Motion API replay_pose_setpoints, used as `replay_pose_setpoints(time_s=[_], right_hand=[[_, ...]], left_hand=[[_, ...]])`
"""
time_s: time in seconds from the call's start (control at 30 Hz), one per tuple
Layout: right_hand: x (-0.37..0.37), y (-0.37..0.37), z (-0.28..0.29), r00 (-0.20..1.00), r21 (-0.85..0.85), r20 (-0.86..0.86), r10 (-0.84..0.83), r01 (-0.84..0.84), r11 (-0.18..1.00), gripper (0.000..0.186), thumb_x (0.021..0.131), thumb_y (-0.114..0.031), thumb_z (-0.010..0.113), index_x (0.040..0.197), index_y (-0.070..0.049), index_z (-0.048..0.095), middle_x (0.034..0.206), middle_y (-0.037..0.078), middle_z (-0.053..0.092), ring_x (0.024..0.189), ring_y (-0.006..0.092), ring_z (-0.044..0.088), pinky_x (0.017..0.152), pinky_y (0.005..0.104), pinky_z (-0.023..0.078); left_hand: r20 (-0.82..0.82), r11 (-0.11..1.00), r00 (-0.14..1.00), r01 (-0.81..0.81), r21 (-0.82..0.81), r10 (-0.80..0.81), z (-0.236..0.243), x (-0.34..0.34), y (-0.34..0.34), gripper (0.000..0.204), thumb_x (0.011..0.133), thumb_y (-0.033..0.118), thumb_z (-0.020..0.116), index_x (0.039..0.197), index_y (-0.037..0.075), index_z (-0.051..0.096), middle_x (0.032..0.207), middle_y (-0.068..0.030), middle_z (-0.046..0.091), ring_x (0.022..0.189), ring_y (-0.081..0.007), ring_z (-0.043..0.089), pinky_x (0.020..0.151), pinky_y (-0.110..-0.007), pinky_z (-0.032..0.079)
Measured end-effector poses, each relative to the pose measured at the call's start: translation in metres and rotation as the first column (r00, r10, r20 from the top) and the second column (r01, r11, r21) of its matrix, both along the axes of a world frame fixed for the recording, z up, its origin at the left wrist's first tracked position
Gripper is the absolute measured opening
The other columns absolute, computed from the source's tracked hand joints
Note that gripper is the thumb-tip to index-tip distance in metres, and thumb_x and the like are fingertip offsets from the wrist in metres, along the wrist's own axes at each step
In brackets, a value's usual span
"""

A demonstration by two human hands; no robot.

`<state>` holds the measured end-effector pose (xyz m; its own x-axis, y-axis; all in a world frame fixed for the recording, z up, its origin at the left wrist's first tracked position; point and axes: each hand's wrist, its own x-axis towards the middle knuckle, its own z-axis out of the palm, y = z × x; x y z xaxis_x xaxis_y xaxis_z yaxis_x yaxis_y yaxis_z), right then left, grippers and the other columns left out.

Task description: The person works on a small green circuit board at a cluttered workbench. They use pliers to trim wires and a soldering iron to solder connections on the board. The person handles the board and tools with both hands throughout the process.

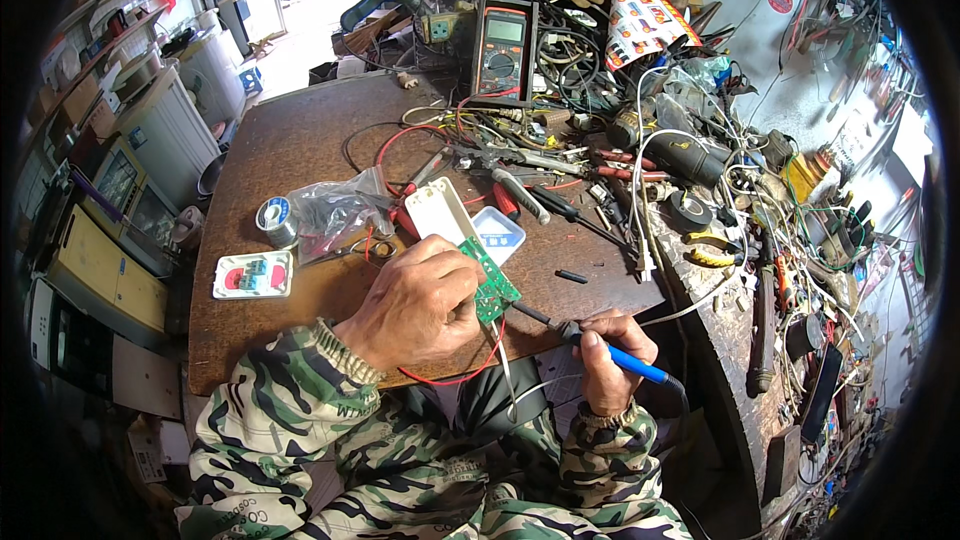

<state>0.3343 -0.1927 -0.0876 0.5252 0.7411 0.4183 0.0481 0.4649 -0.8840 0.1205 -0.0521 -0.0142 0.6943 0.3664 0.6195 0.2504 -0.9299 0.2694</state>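
My left hand [418, 305] is closed, pinching a green circuit board [492, 285] tilted above the table's front edge. My right hand [608, 368] grips a soldering iron [640, 368] by its blue handle. The iron's dark shaft points left, its end at the board's lower right corner; whether it touches cannot be made out. A red wire [455, 381] loops below the board, and a pale cable hangs beside it. Just beyond the board lie an open white plastic casing [436, 208] and a small translucent box [503, 240]. My left fingertips are partly hidden behind the hand.
To the left are a solder spool [276, 222], a clear plastic bag [345, 212] and a white plate with red and blue parts [253, 276]. Pliers [522, 195] lie farther back, before a multimeter [502, 48]. Tangled cables, tools and black tape [690, 210] crowd the right side.
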Motion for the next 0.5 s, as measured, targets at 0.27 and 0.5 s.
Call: replay_pose_setpoints(time_s=[0.27,0.5], right_hand=[[0.0005,0.0002,0.0012,1.0,-0.015,-0.009,0.007,-0.007,1.0,0.01,0.084,-0.005,0.073,0.086,0.003,0.067,0.082,0.009,0.068,0.073,0.0126,0.059,0.068,0.0272,0.047],[0.0014,0.0005,0.0002,1.0,-0.012,0.004,0.016,-0.016,1.0,0.01,0.084,-0.005,0.074,0.087,0.003,0.067,0.082,0.009,0.067,0.073,0.0128,0.058,0.068,0.0274,0.047]], left_hand=[[-0.017,1.0,1.0,-0.006,0.007,0.006,0.0017,-0.0003,-0.0008,0.015,0.069,-0.001,0.073,0.075,0.002,0.059,0.095,-0.0093,0.072,0.091,-0.0288,0.067,0.077,-0.038,0.056],[-0.01,1.0,1.0,0.003,0.0,-0.003,0.001,-0.0005,-0.0004,0.016,0.069,0.0,0.073,0.074,0.003,0.058,0.095,-0.009,0.072,0.09,-0.0286,0.067,0.076,-0.038,0.056]])
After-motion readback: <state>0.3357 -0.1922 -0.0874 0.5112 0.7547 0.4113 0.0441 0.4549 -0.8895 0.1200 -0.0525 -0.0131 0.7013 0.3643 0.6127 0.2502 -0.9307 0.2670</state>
